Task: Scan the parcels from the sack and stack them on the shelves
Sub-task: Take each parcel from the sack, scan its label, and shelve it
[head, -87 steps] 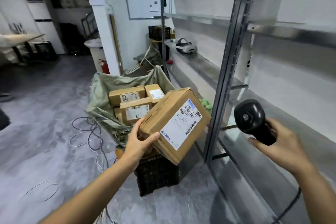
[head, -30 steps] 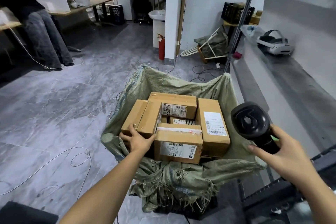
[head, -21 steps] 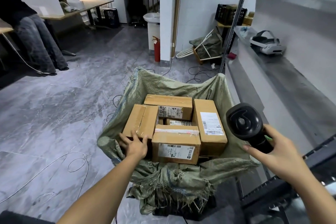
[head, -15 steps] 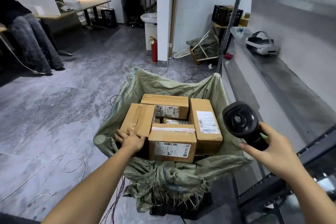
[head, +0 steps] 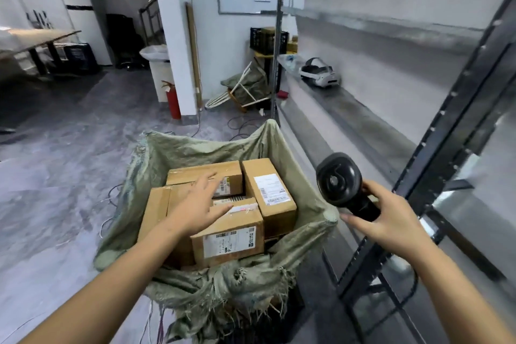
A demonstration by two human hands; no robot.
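Left hand (head: 195, 208) is over the parcels (head: 269, 204) in the sack (head: 156, 153), fingers (head: 208, 177) spread flat and holding nothing. Right hand (head: 391, 220) is wrapped round the scanner (head: 339, 183). I'd grab the near labelled parcel (head: 231, 243) by its edges and keep the barcode uncovered.

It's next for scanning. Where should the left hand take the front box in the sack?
Probably from above: the left hand spans the top of the front box, thumb on its labelled near face, fingers over the far edge. Neighbouring boxes hem in both sides.
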